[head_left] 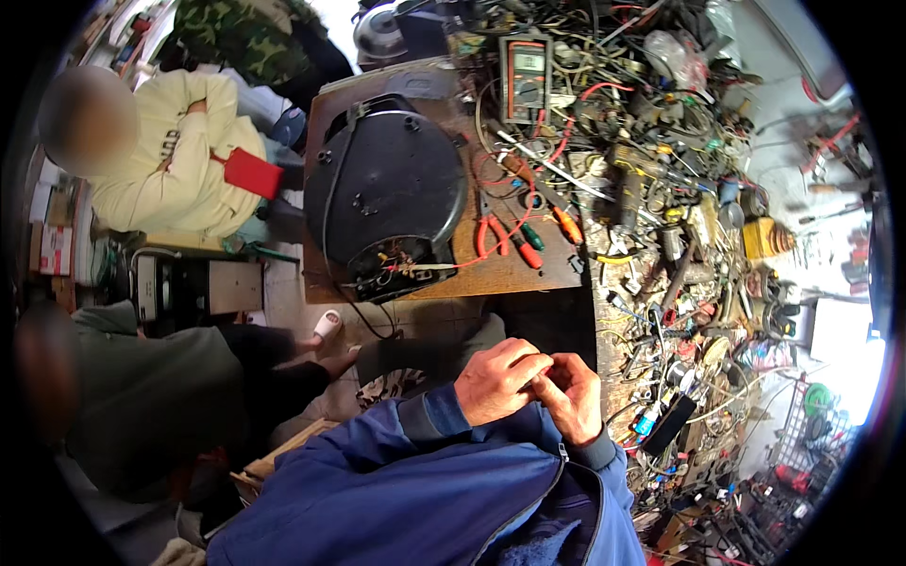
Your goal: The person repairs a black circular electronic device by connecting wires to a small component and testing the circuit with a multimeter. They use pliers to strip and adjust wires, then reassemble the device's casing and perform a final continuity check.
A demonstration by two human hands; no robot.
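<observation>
Close in front of my chest, my left hand (pixel 498 380) and my right hand (pixel 572 398) meet with fingertips pinched together. Whatever lies between the fingers is too small or too hidden to make out. Beyond them, a round black appliance (pixel 387 184) rests upside down on a wooden table (pixel 519 280), its cord running across it. Wiring (pixel 401 266) is exposed at its near end. Beside it lie red-handled pliers (pixel 493 229), a green-handled screwdriver (pixel 532 237) and an orange-handled tool (pixel 567 225). Neither hand touches these.
A multimeter (pixel 526 77) with red leads stands at the table's back right. On the right, a workbench (pixel 618 377) is heaped with cables, parts, a power drill (pixel 651 174) and a black case (pixel 667 424). Two people sit at left, one in a cream sweatshirt (pixel 179 189), one in dark green (pixel 151 396).
</observation>
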